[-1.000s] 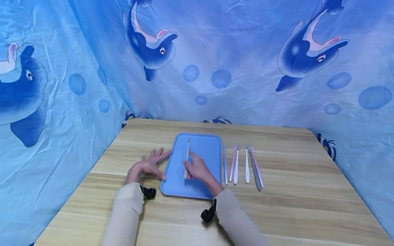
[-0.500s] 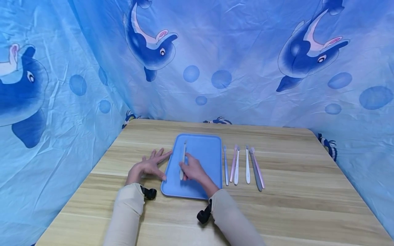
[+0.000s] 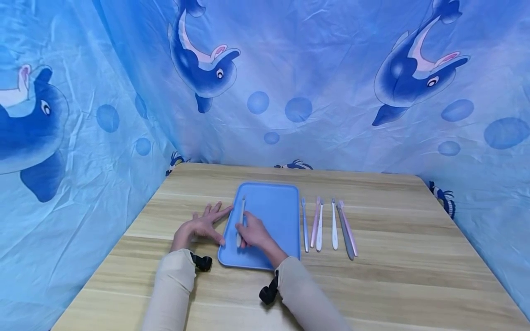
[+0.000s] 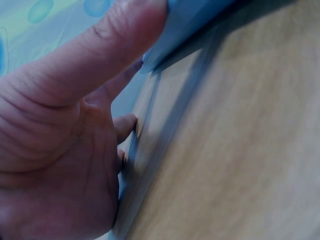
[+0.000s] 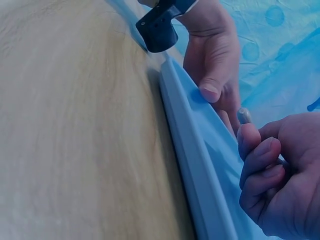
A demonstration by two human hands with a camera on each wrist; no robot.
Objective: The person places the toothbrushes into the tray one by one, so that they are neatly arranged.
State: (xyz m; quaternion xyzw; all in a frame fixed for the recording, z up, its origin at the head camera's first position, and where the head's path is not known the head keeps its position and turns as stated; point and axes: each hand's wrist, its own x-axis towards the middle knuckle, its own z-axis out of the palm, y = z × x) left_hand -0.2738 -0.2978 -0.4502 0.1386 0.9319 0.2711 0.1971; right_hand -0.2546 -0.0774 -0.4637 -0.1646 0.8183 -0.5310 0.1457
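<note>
A pale toothbrush [image 3: 242,214] is pinched in my right hand [image 3: 254,231], over the left part of a blue tray [image 3: 273,195]. It lies nearly in line with the tray's long side, head pointing away. In the right wrist view only the rounded handle end [image 5: 244,115] of the toothbrush shows above the curled fingers [image 5: 262,160]. My left hand [image 3: 204,226] is spread at the tray's left side, its thumb on the near part of the rim and a fingertip further up. The left wrist view shows the left palm [image 4: 60,155] facing the tray's side.
Right of the tray, several toothbrushes lie roughly parallel on the wooden table [image 3: 414,257]: a blue one [image 3: 305,227], a pink one [image 3: 315,224], white ones [image 3: 334,227], and a grey one [image 3: 345,230] against another pink one [image 3: 349,230]. A dolphin-print cloth [image 3: 331,138] surrounds the table.
My right hand has moved left and slightly nearer with the toothbrush, from the tray's middle toward its left edge. The left hand has stayed at the rim.
</note>
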